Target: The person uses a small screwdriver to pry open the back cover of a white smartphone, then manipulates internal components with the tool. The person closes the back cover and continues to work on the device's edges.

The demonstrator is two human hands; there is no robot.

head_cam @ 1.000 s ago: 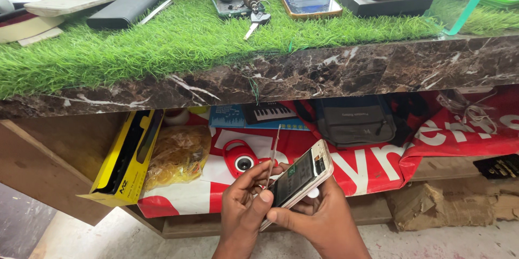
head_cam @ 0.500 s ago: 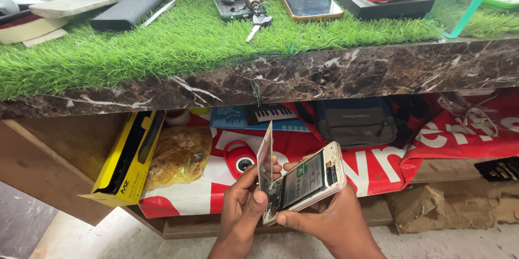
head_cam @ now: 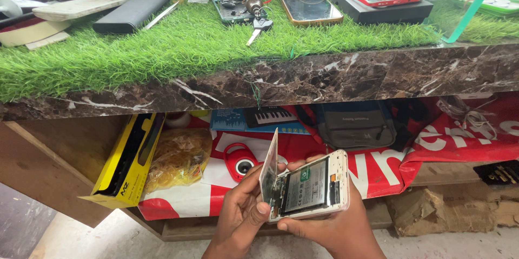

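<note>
Thin white back cover already lifted off the white opened phone, pinched in left hand fingers, right hand fingers gripping phone, battery not yet out.

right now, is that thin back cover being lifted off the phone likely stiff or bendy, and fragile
The back cover looks sheet-thin and stands edge-up, so probably light and slightly flexible. Pinched by the left hand at one edge, it could crack if bent. The right hand cradles the phone.

A white smartphone lies opened below the marbled worktop edge — its back panel swung up on edge at the left, the battery and circuitry exposed, body tilted slightly upward to the right.
</note>
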